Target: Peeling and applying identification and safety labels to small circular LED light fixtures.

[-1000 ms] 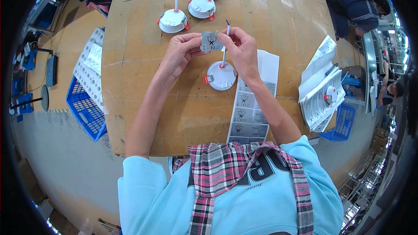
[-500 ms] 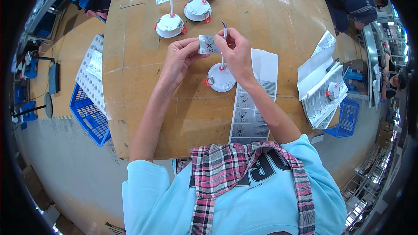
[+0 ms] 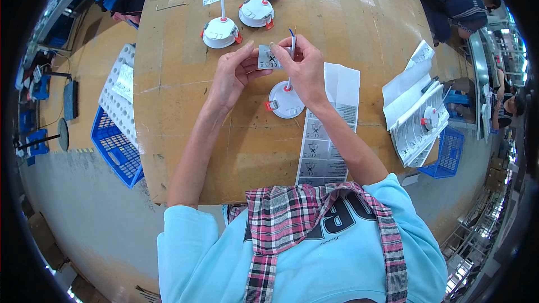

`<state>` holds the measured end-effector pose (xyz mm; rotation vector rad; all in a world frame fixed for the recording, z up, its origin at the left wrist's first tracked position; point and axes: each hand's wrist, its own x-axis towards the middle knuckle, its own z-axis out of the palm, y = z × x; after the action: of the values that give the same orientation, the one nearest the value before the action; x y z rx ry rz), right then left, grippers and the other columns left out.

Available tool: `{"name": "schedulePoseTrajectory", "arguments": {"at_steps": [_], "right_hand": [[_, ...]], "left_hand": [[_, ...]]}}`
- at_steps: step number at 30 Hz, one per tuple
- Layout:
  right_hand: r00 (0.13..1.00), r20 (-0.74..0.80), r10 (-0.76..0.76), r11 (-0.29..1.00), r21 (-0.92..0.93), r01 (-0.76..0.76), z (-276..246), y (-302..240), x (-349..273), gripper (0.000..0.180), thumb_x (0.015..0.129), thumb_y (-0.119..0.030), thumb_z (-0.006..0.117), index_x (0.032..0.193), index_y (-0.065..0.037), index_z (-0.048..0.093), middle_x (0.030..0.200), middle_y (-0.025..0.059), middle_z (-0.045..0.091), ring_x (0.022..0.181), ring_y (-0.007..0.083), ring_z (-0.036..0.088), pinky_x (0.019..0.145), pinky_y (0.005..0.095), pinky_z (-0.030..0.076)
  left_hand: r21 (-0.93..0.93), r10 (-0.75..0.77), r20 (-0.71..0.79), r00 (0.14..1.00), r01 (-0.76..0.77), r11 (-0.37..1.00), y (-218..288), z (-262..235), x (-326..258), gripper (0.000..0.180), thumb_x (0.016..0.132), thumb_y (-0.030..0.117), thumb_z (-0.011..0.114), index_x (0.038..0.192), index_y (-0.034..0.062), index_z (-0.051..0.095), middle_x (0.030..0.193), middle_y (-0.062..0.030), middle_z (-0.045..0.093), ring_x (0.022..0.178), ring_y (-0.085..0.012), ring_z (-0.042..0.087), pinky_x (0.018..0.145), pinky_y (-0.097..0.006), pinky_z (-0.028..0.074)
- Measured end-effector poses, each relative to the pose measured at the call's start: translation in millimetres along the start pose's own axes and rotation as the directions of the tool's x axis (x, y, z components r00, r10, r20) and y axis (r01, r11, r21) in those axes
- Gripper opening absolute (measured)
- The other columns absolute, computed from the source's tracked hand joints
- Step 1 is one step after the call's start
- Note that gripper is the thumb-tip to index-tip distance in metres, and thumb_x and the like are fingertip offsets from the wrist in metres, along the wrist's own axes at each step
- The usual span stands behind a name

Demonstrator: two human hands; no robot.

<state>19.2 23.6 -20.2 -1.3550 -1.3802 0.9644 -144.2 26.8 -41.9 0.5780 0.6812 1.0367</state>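
Note:
A round white downlight (image 3: 287,104) with an orange-red spring clip lies on the table, its white cable standing up from the middle. My right hand (image 3: 306,73) pinches a silver printed label (image 3: 264,59) against that cable, thumb in front. Beside the label's left end is my left hand (image 3: 230,77), its thumb raised off the label and its fingers spread behind it. Whether those fingertips touch the back is hidden. A sheet of silver labels (image 3: 315,150) with white backing lies under my right forearm.
Farther back stand more downlights (image 3: 220,32), one with a label flag on its cable. At right lies a stack of label sheets (image 3: 412,118) with a small downlight on top. Blue baskets (image 3: 115,148) flank the table (image 3: 185,101). Other people (image 3: 452,0) are at the far corners.
My left thumb has lifted off the label and the left fingers have opened. My right thumb has slid slightly left over the label, still pinching.

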Motion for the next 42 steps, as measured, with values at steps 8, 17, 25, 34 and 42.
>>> {"name": "schedulePoseTrajectory", "arguments": {"at_steps": [8, 17, 25, 34, 42], "right_hand": [[1.000, 0.017, 0.015, 1.000, 0.002, -0.015, -2, -2, -1, 0.021, 0.087, -0.019, 0.068, 0.082, 0.001, 0.062, 0.060, 0.0022, 0.057, 0.053, 0.0077, 0.047, 0.049, 0.0279, 0.038], [0.999, 0.041, 0.024, 0.973, 0.226, -0.033, -11, 9, 5, 0.027, 0.090, -0.023, 0.065, 0.092, 0.004, 0.066, 0.071, 0.0052, 0.065, 0.064, 0.0087, 0.057, 0.059, 0.0257, 0.046], [0.996, 0.082, 0.043, 0.999, -0.035, -0.040, -18, 0, 5, 0.024, 0.086, -0.018, 0.069, 0.094, 0.005, 0.070, 0.075, 0.0086, 0.069, 0.067, 0.0103, 0.063, 0.064, 0.0267, 0.050], [0.986, 0.159, 0.040, 0.997, 0.062, -0.050, -16, 11, 10, 0.023, 0.086, -0.017, 0.069, 0.091, 0.005, 0.069, 0.076, 0.0073, 0.068, 0.067, 0.0091, 0.061, 0.063, 0.0268, 0.049], [0.935, 0.308, 0.178, 0.984, -0.069, -0.165, -30, 8, 10, 0.026, 0.085, -0.020, 0.070, 0.090, 0.005, 0.070, 0.075, 0.0087, 0.069, 0.067, 0.0113, 0.062, 0.062, 0.0267, 0.048]], "left_hand": [[0.310, 0.136, -0.072, 0.988, -0.108, 0.944, -8, 0, 1, 0.023, 0.095, 0.021, 0.061, 0.100, -0.0005, 0.068, 0.090, -0.0053, 0.068, 0.080, -0.0101, 0.065, 0.073, -0.028, 0.058], [0.330, 0.198, -0.107, 0.974, -0.153, 0.932, -10, -2, 3, 0.022, 0.094, 0.020, 0.061, 0.101, -0.0009, 0.067, 0.091, -0.0048, 0.069, 0.081, -0.0092, 0.065, 0.075, -0.027, 0.056], [0.424, 0.267, -0.157, 0.951, -0.179, 0.888, -11, 0, 2, 0.023, 0.094, 0.021, 0.063, 0.099, -0.0011, 0.068, 0.089, -0.0048, 0.069, 0.079, -0.0095, 0.065, 0.072, -0.026, 0.056], [0.529, 0.375, -0.167, 0.912, -0.238, 0.815, -13, 2, 3, 0.022, 0.093, 0.020, 0.063, 0.098, -0.0002, 0.070, 0.086, -0.0032, 0.069, 0.076, -0.0076, 0.063, 0.069, -0.025, 0.054], [0.519, 0.370, -0.144, 0.918, -0.249, 0.818, -13, 1, 8, 0.021, 0.093, 0.020, 0.064, 0.099, 0.0002, 0.070, 0.087, -0.0035, 0.069, 0.076, -0.0078, 0.063, 0.069, -0.025, 0.054]]}}
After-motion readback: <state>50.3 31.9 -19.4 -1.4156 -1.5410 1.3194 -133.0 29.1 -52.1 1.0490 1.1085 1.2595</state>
